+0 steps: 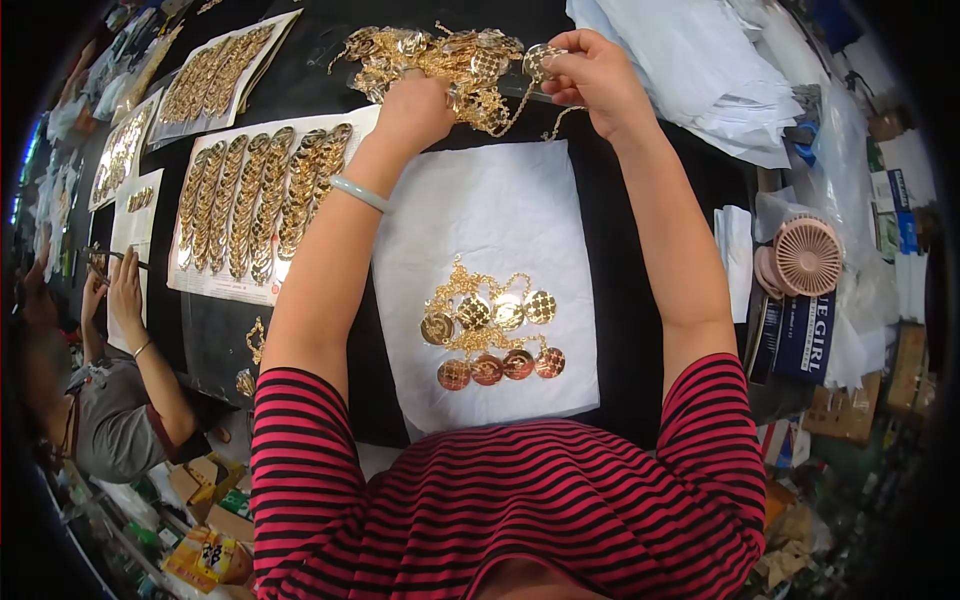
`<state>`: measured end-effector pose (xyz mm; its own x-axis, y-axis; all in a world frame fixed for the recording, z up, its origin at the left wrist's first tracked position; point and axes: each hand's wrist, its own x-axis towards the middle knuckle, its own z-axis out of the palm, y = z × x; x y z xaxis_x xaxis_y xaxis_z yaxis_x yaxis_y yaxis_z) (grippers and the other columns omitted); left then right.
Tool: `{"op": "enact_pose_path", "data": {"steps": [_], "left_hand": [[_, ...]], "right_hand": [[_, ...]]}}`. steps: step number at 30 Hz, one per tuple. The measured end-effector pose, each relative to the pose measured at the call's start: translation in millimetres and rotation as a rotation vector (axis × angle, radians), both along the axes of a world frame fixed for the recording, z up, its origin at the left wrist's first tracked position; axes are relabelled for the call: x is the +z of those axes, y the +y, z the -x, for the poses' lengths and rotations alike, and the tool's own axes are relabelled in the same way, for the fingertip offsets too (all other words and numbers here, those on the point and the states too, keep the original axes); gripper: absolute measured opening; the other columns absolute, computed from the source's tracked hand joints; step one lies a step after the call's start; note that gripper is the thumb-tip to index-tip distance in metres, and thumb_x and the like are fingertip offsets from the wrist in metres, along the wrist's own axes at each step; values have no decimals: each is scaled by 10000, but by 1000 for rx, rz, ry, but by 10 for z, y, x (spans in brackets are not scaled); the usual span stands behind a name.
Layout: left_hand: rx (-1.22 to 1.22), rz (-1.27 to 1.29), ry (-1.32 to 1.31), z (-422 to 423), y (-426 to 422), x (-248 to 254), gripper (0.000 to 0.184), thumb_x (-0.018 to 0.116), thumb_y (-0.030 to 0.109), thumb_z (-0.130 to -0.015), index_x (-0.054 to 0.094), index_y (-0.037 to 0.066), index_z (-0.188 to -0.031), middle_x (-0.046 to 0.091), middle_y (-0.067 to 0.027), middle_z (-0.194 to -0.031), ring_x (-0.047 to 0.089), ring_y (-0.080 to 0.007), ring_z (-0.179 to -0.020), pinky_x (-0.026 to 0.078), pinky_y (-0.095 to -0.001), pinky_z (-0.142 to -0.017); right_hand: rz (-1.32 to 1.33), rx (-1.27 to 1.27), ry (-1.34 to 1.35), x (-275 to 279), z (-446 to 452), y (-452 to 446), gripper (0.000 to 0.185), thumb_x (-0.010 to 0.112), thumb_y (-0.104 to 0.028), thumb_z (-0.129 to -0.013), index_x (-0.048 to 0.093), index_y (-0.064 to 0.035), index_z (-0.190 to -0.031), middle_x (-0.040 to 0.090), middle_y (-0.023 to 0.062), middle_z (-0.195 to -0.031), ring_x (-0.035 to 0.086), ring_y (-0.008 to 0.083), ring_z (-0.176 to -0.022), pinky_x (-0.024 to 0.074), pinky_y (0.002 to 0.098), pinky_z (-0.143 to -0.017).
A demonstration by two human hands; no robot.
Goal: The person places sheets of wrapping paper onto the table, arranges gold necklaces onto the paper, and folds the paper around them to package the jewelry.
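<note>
A heap of gold chains with round discs (490, 66) lies at the far side of the black table. My left hand (416, 108) is closed at the front of this heap, its fingertips partly hidden among the chains. To its right, my right hand (592, 80) pinches a gold disc necklace (536, 62). Its chain hangs down and runs back toward the heap. Nearer my body, several gold disc necklaces (488, 340) lie in two rows on a white sheet (510, 215), apart from both hands.
Left of my arm, cards of gold ornaments (262, 200) lie in rows. White sheets (690, 70) are stacked at the back right. A pink fan (806, 255) stands by a dark blue box (803, 340) at the right edge. Another person (125, 400) works at the left.
</note>
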<state>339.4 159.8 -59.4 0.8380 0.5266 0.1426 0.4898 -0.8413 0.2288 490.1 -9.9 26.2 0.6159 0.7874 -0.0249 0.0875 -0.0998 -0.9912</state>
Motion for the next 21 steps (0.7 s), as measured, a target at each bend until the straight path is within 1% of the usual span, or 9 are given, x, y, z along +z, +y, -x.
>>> {"op": "enact_pose_path", "data": {"steps": [3, 7, 10, 13, 15, 17, 18, 20, 21], "left_hand": [[-32, 48, -28, 51, 29, 45, 274, 687, 208, -785, 648, 69, -1018, 624, -207, -958, 636, -379, -903, 525, -448, -801], [-26, -1, -11, 27, 16, 29, 273, 680, 210, -782, 642, 76, -1017, 638, -213, -950, 644, -370, -915, 531, -448, -797], [-50, 11, -8, 24, 65, -28, 268, 689, 219, -783, 641, 86, -1010, 652, -198, -911, 647, -362, -889, 527, -441, -787], [-87, 89, -58, 44, 170, 32, 248, 705, 215, -785, 642, 95, -992, 666, -178, -841, 649, -364, -829, 520, -434, -767], [-42, 84, 16, 17, 154, 122, 262, 709, 191, -784, 640, 78, -1010, 679, -151, -809, 661, -309, -793, 524, -397, -737], [-12, 98, 66, 37, 62, 238, 269, 711, 178, -783, 639, 69, -1019, 685, -138, -793, 668, -281, -776, 525, -379, -722], [10, 68, 30, 55, -2, 334, 213, 681, 143, -787, 654, 47, -975, 684, -124, -772, 659, -238, -731, 518, -344, -667], [55, 4, -41, 132, -103, 437, 133, 620, 73, -795, 685, 3, -889, 681, -95, -730, 642, -153, -641, 502, -275, -557], [61, 3, -39, 176, -81, 379, 133, 620, 73, -795, 685, 3, -889, 681, -95, -730, 642, -153, -641, 502, -275, -557]], "right_hand": [[-21, -17, 89, -8, 36, 15, 216, 656, -96, -867, 600, -25, -1063, 632, 30, -817, 623, 102, -667, 519, 227, -575], [-291, -38, 304, 274, 63, 99, 78, 645, -88, -822, 593, -31, -826, 627, 55, -697, 648, 130, -659, 528, 282, -577], [-490, -73, 462, 422, 77, 138, 156, 637, -83, -788, 587, -35, -648, 624, 74, -607, 667, 151, -653, 534, 324, -580], [-382, -16, 498, 163, 50, 119, 101, 649, -109, -782, 625, -24, -732, 652, 114, -665, 684, 204, -706, 543, 350, -623], [-321, 26, 516, -1, 125, 105, 104, 655, -122, -779, 644, -18, -773, 666, 133, -694, 693, 231, -732, 548, 363, -645], [-187, 107, 495, -168, 343, -15, 84, 600, -96, -883, 589, -24, -926, 663, 124, -852, 693, 229, -826, 565, 312, -667], [-117, 146, 488, -275, 452, -70, 89, 572, -83, -934, 562, -27, -1002, 661, 119, -931, 694, 229, -872, 574, 286, -678], [-53, 144, 577, -513, 645, -143, 82, 569, -82, -936, 560, -22, -990, 662, 128, -933, 692, 249, -895, 577, 300, -695], [-12, 139, 644, -594, 714, -158, 77, 566, -82, -937, 559, -17, -978, 662, 137, -936, 690, 268, -918, 581, 314, -712]]}}
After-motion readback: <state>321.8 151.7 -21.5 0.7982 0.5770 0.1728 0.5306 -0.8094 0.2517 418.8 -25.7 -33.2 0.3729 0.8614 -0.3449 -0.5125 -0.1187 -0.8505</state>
